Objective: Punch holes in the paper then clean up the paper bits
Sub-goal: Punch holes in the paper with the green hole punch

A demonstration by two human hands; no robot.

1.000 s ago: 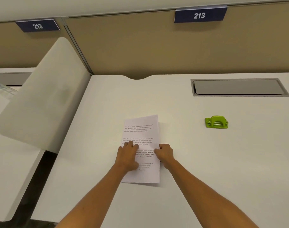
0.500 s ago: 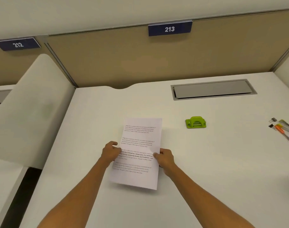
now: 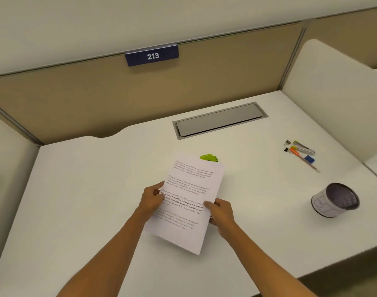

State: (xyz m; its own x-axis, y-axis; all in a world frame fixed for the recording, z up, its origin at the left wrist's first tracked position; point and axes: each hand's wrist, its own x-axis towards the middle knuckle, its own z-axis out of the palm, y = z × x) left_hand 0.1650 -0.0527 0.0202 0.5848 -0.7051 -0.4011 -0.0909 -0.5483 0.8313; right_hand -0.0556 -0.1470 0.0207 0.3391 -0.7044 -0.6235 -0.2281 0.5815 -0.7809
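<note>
Since a moment ago, both hands have lifted the paper point(image 3: 192, 198) off the table point(image 3: 86, 189) and carried it toward the green hole punch point(image 3: 209, 157), so its far edge now hides part of the punch. Paper is thin, light and bendy, so it looks best held by both long sides, near the middle. That is how it is held: the left hand point(image 3: 151, 200) pinches the left side and the right hand point(image 3: 220, 212) pinches the right side, fingers curled on the sheet, both arms reaching forward.
</note>
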